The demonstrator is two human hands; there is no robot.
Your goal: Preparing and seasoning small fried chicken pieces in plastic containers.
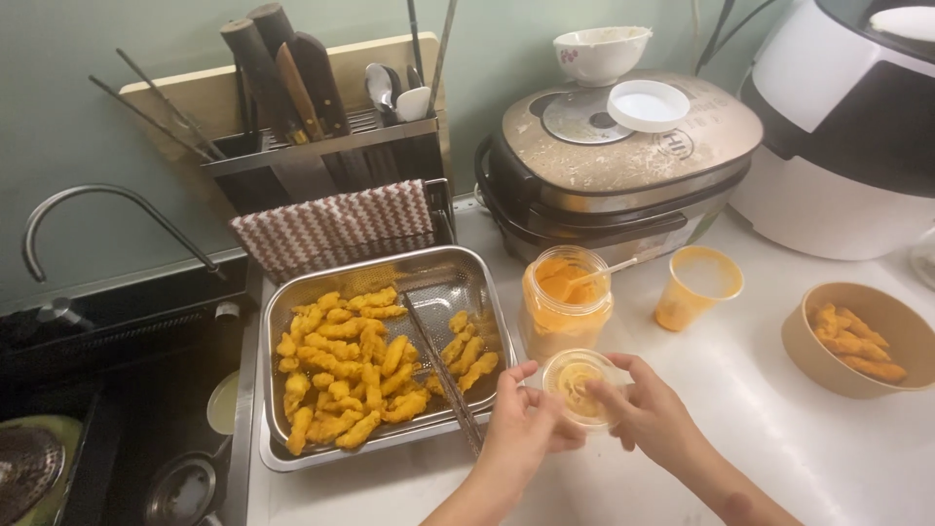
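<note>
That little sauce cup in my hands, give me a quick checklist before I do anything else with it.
1. Small clear cup steadied by left hand: ok.
2. Right hand at its rim: ok; exact grip cannot tell.
3. Cup holds orange sauce: ok.
4. Open sauce jar, utensil inside, stands close behind: ok.
5. Metal tray of fried pieces beside the left hand, tongs resting in it: ok.
6. Cup lid: cannot tell.
</note>
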